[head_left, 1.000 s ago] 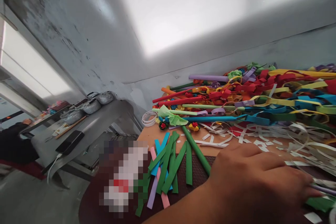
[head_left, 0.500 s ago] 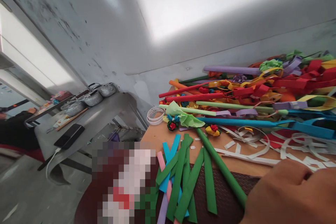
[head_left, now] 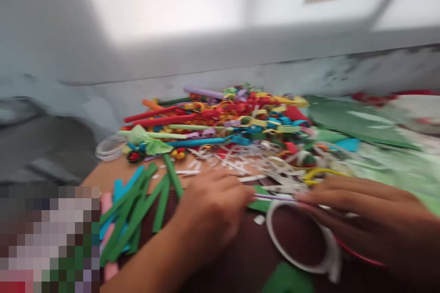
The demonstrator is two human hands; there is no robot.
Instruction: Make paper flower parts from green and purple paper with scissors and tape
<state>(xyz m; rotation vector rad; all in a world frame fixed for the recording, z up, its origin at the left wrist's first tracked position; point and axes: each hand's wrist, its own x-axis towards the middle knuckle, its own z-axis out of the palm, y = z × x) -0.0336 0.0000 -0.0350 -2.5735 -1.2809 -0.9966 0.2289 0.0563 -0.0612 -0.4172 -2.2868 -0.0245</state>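
Observation:
A thin purple paper strip (head_left: pixel 275 197), seen nearly edge-on, is stretched between my two hands. My left hand (head_left: pixel 216 206) is closed on its left end, and the fingertips of my right hand (head_left: pixel 360 219) pinch the other end. Just below the strip lies a white ring (head_left: pixel 273 233) that looks like a roll of tape, on a dark brown surface. A green paper piece (head_left: pixel 259 203) shows behind the strip. Left of my left hand are several green paper strips (head_left: pixel 137 210) over blue and pink ones. Motion blurs both hands slightly.
Behind my hands is a heap of coloured paper chains (head_left: pixel 220 112) and rolled paper sticks against the wall. White scraps (head_left: pixel 237 158) are scattered before it. Another white ring (head_left: pixel 112 146) sits at the table's left edge. Green sheets (head_left: pixel 360 119) lie at right.
The view has swung right. My left hand has come into view, and my right hand, earlier at the lower right edge, now shows more fully. The purple strip now appears between them.

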